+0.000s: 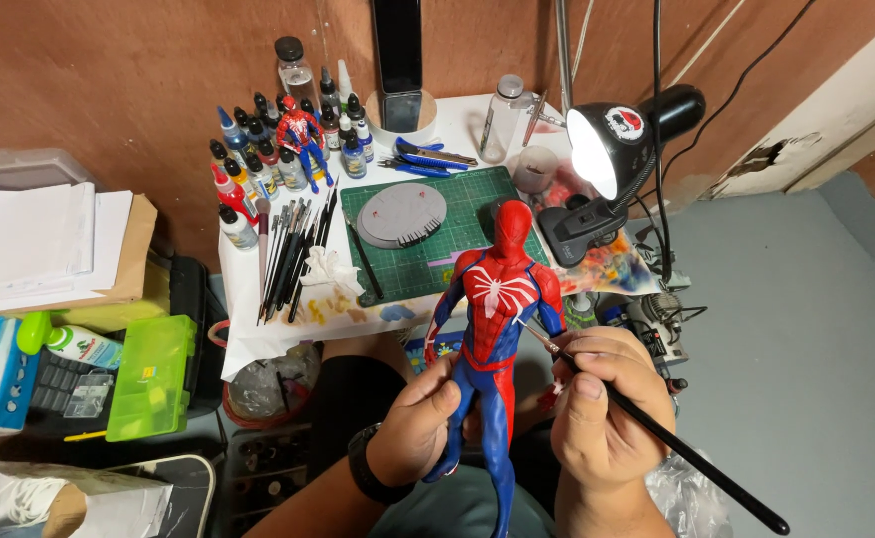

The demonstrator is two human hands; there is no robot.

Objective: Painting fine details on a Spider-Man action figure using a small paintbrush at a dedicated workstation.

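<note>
Hands work over a lap below a small desk (457, 110). Left hand (412, 423) fingers grip a red-and-blue figure (497, 319) by its legs; right hand (602, 399) fingers pinch a thin brush (676, 448) at its chest. Figure looks light, rigid, fragile at limbs.

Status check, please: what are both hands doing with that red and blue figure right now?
Left hand grips the superhero figure by its legs. Right hand holds a fine paintbrush, tip at the figure's chest. Nothing in the way; desk lamp lit behind.
</note>
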